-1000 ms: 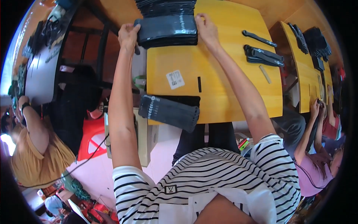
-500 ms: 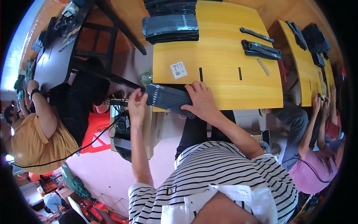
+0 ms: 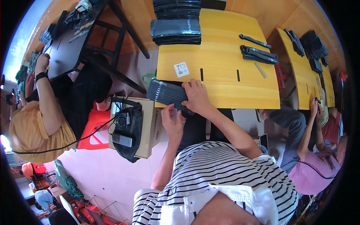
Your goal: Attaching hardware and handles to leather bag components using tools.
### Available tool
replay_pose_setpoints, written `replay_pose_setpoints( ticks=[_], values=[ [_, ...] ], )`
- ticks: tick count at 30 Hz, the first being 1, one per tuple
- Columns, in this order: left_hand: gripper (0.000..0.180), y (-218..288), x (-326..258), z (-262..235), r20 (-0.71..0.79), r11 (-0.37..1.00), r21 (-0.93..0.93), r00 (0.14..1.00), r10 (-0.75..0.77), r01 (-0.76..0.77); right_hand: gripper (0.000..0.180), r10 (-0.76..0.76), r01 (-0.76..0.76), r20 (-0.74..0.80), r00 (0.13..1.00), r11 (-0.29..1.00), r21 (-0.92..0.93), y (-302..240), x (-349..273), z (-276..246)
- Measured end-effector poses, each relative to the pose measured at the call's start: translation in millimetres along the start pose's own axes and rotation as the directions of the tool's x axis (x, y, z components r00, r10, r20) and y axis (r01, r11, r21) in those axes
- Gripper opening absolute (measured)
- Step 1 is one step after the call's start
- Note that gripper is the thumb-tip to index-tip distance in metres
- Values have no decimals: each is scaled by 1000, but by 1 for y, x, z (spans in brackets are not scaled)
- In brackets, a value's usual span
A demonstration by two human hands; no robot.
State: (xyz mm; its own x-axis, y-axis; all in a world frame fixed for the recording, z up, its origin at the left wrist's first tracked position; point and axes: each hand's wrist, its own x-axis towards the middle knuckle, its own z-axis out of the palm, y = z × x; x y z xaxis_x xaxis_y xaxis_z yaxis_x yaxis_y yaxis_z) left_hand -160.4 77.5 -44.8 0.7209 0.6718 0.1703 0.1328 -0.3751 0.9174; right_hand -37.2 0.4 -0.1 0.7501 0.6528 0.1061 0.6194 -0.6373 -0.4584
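Your right hand (image 3: 196,96) spread-fingered on fanned black strips (image 3: 165,93), overhanging yellow table (image 3: 232,98) at near-left corner, your left hand (image 3: 173,125) below, fingers half-curled, table stretching rightward

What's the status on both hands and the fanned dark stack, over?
Right hand across right end of fanned stack of dark flat pieces; left hand at its near edge, contact unclear; white label beyond, not in the way.

A fanned stack of flat dark-grey pieces (image 3: 165,94), pale-marked toward its left end, lies slantwise overhanging the yellow bench (image 3: 225,56).
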Motion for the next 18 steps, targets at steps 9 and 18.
replay_pose_setpoints(
  ticks=[9, 18],
  values=[
    [31, -15, 2, -5, -40, 989, -131, 996, -78, 72, 58, -11, 11, 47, 999, 1000, 16, 7, 1, 4],
    [25, 3, 11, -24, -74, 950, -275, 982, -174, 148, 26, -16, -138, 274, 962, 835, 533, 41, 16, -3]
  ],
)
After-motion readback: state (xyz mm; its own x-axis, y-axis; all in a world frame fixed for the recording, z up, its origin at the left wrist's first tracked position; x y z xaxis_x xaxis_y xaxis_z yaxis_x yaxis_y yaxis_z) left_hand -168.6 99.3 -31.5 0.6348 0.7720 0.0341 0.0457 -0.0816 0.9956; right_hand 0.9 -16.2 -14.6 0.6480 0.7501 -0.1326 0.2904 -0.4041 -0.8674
